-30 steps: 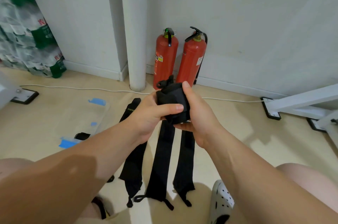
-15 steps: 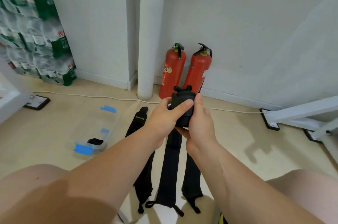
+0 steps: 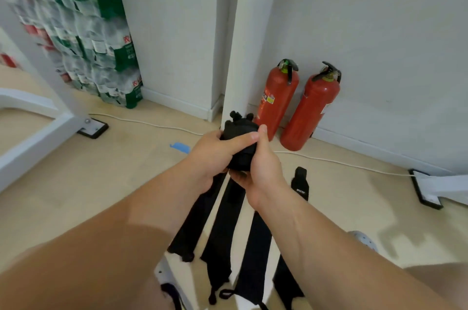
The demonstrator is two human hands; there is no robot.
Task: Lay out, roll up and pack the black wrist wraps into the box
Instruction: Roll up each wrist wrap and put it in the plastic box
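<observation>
On the floor (image 3: 101, 183), four flat wraps (image 3: 222, 233) lie side by side beneath the arms. Above them, left hand (image 3: 215, 155) and right hand (image 3: 263, 170) share one rolled wrap (image 3: 240, 130), each grip curled snug around it. Squeeze evenly, I'd say, so the coil doesn't spring loose before boxing.

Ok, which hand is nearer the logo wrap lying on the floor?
Right. The right hand is just left of the logo wrap; the left hand is farther left, across the rolled wrap both grip.
</observation>
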